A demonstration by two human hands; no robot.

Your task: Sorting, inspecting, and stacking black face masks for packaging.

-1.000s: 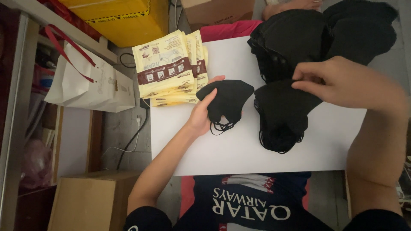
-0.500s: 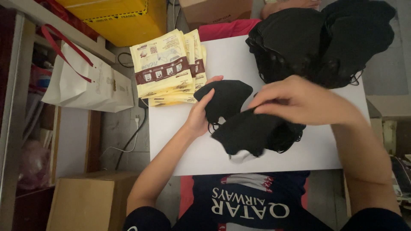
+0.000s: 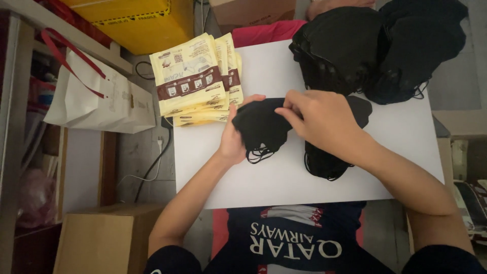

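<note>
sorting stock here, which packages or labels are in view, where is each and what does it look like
Packets: fanned stack left of the hands, flat, pale yellow, brown band.
Yellow box: top left, black edge tape.
Cardboard boxes: one top centre, one bottom left, plain brown.
Paper bag: left, white, red handles.

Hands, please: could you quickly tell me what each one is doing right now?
Left hand: closed on the left edge of a black face mask.
Right hand: fingers pinched on the same mask, above a small pile of black masks.

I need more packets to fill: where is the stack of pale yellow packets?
In the head view, the stack of pale yellow paper packets lies at the white board's far left corner, just beyond the left hand.
</note>
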